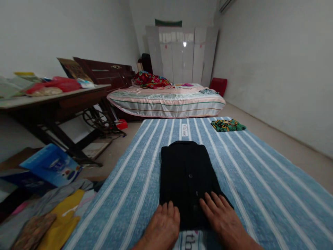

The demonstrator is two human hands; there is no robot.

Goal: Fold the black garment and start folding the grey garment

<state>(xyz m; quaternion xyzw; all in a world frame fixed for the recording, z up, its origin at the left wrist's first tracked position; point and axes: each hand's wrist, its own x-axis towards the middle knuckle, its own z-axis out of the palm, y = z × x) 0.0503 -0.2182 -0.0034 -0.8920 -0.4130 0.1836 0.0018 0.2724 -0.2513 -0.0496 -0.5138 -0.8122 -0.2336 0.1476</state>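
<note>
A black shirt (186,173), folded into a rough rectangle with its collar at the far end and a button showing on its front, lies on the blue-and-white striped bed cover (135,180). My left hand (165,220) rests palm down on the shirt's near left corner, its fingers pointing forward. Flat on the near right part of the shirt is my right hand (221,213), with fingers slightly spread. Neither hand grasps anything that I can see. Between my wrists, a printed patch of the cover shows just below the shirt's near edge.
A folded green patterned cloth (228,125) lies at the cover's far right. On the left stand a sewing machine table (62,97) with bags on it, a blue box (53,165) and piled clothes (62,215). Beyond are another bed (166,104) and a wardrobe (179,52).
</note>
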